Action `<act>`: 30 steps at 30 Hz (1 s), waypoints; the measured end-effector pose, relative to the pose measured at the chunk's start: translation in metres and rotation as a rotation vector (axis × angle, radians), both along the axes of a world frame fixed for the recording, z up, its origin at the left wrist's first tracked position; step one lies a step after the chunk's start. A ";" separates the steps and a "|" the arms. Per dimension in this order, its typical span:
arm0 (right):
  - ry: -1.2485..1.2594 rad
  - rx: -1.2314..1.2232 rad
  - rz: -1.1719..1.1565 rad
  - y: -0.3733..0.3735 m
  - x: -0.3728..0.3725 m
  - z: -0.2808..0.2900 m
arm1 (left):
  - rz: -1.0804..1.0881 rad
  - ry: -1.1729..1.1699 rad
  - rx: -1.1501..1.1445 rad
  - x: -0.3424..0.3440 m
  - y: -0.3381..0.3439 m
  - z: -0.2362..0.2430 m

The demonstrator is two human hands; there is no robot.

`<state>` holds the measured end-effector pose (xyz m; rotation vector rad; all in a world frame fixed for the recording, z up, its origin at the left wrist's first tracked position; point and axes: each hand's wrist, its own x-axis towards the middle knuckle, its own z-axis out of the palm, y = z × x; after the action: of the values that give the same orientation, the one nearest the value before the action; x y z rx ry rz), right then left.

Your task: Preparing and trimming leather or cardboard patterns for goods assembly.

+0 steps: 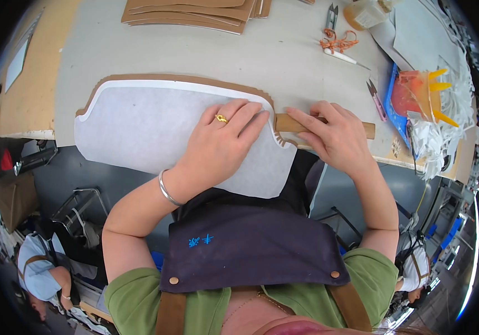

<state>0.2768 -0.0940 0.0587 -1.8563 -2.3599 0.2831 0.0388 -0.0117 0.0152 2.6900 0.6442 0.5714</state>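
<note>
A curved panel [139, 117] lies at the table's front edge, its white backing facing up and its lower part hanging over the edge. A brown margin [189, 77] with small notches runs along its far side and right end. My left hand [225, 137] rests flat on the panel near the right end, fingers stretched out, a ring on one finger. My right hand [331, 131] grips a flat brown stick [362, 130], fingers on top and thumb at its near side. The stick's left end meets the notched margin at the panel's right end.
Brown panels [195, 12] are stacked at the back. Thread snips [332, 18], orange thread scraps [340, 42], a white-handled awl [341, 56] and pink-handled snips [377, 100] lie to the right. Beyond are a jar [365, 14], a blue tray [398, 109] and white scraps [426, 142].
</note>
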 end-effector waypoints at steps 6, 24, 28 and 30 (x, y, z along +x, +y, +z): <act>0.148 0.058 0.105 0.011 -0.002 -0.007 | 0.013 0.008 0.075 0.001 -0.001 -0.001; 0.103 0.258 0.228 0.039 -0.006 -0.018 | 0.070 0.060 0.095 -0.001 -0.006 0.002; 0.094 0.270 0.300 0.050 -0.002 -0.017 | 0.068 0.045 0.138 -0.001 -0.005 -0.001; 0.090 0.262 0.330 0.056 0.000 -0.015 | 0.071 0.047 0.134 0.000 -0.004 0.000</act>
<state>0.2766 -0.0380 0.0440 -1.3136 -2.4921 0.0797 0.0383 -0.0160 0.0152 2.8224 0.7414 0.5901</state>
